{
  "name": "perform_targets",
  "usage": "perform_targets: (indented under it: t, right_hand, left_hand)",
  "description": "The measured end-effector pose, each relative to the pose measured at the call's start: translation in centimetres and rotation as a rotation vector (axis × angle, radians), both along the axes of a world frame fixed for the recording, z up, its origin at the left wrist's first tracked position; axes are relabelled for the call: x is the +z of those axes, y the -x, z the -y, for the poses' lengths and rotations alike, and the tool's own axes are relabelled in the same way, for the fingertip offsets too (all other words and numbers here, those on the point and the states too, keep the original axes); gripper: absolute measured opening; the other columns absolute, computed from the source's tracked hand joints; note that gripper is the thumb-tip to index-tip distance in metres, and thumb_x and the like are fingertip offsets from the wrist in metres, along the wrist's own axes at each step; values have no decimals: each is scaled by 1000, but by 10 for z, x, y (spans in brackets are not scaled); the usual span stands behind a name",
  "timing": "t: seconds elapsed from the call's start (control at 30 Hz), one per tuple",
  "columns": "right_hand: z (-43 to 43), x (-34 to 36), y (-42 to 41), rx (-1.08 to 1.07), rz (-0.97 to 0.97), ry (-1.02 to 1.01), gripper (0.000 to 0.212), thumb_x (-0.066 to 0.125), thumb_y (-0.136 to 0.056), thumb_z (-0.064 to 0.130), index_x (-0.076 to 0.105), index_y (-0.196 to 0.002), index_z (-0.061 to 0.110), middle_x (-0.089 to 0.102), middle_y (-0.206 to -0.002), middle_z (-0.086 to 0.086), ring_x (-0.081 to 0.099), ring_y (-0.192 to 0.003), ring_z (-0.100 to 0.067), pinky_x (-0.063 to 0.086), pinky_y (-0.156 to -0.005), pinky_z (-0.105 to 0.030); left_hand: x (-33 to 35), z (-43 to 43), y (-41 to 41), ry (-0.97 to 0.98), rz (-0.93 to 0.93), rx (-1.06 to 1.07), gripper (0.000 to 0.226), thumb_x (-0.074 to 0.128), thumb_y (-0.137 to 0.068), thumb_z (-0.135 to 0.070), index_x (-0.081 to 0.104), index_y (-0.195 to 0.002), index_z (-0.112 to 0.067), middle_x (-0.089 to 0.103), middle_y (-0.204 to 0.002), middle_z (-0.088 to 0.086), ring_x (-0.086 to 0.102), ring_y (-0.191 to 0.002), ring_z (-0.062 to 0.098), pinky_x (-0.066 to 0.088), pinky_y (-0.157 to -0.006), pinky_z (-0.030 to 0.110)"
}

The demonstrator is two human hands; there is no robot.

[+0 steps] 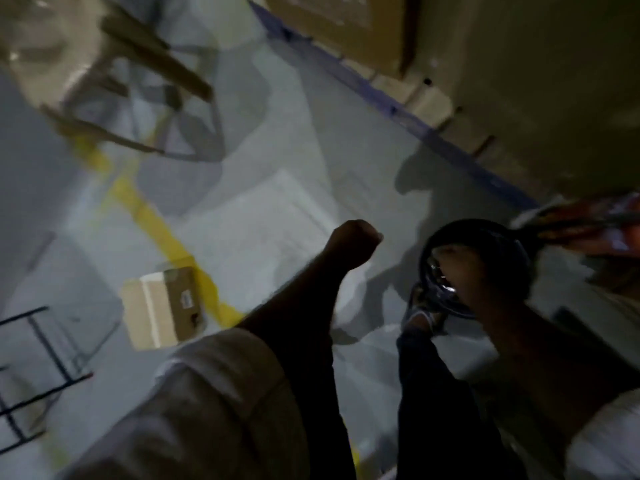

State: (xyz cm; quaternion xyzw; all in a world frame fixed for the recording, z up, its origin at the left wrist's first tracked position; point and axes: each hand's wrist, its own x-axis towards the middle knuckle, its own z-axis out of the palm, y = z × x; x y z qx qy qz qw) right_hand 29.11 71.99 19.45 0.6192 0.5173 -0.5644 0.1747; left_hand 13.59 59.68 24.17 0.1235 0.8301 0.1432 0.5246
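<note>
The view is dim and blurred, tilted over a grey floor. My left hand (pixel 353 242) is curled into a fist in front of me and holds nothing that I can see. My right hand (pixel 474 271) grips a dark round thing (pixel 450 233), ring-shaped with a shiny inner part, held at waist height. What the round thing is cannot be made out. Below the hands, my leg in dark trousers and a shoe (pixel 420 315) step on the floor.
A small cardboard box (pixel 162 308) lies on the floor by a yellow floor line (pixel 152 220). A wooden pallet (pixel 114 74) leans at the upper left. Shelving with cardboard boxes (pixel 346 26) runs along the upper right. A dark wire rack (pixel 38 375) stands at the lower left.
</note>
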Motion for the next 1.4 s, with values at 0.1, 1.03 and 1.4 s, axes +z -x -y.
perform_targets:
  t: [0.1, 1.03, 1.4]
  right_hand:
    - [29, 29, 69, 219, -89, -21, 28, 52, -96, 19, 49, -69, 23, 51, -69, 3, 47, -55, -7, 37, -51, -18]
    - [647, 61, 465, 1692, -259, -151, 37, 54, -95, 38, 60, -72, 9, 69, -86, -10, 64, -86, -26, 45, -72, -30]
    - [777, -207, 565, 2092, -213, -133, 32, 57, -94, 24, 65, -121, 9, 65, -120, -15, 60, -113, -33, 44, -88, -31]
  left_hand:
    - [22, 46, 37, 2, -60, 176, 30, 53, -98, -23, 69, -117, -5, 69, -119, 15, 65, -113, 32, 52, -94, 33]
    - [42, 750, 169, 108, -91, 1496, 29, 57, -97, -28, 69, -101, -2, 67, -112, 25, 62, -108, 44, 52, -84, 53]
    - [-228, 817, 208, 259, 4, 1742, 43, 72, -88, -28, 61, -125, -12, 67, -103, 17, 66, -105, 39, 53, -90, 48]
